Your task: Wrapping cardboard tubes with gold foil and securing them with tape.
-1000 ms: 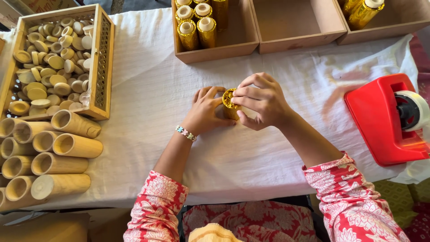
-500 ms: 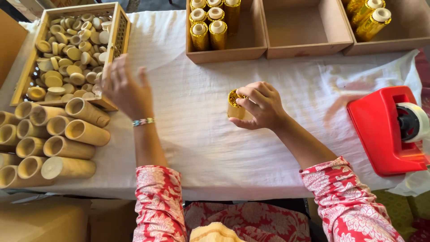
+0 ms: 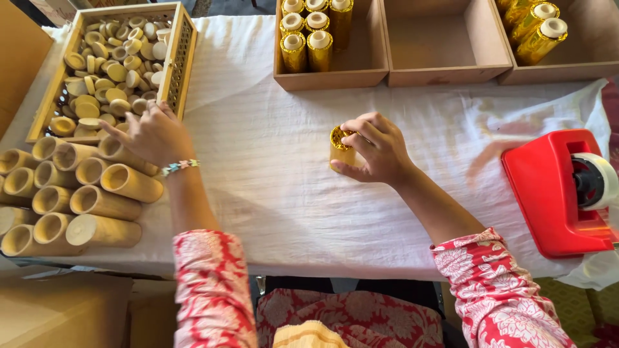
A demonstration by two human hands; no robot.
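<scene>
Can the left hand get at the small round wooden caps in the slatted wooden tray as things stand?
Probably yes. The left hand hovers at the slatted wooden tray's near corner, fingers spread, and the open-topped tray leaves the small round wooden caps uncovered. The stacked cardboard tubes lie below, not between.

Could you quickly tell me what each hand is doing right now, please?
Left hand: open, fingers spread at the edge of the wooden tray of round caps, holding nothing visible.
Right hand: closed around a gold-wrapped tube on the white cloth.
</scene>
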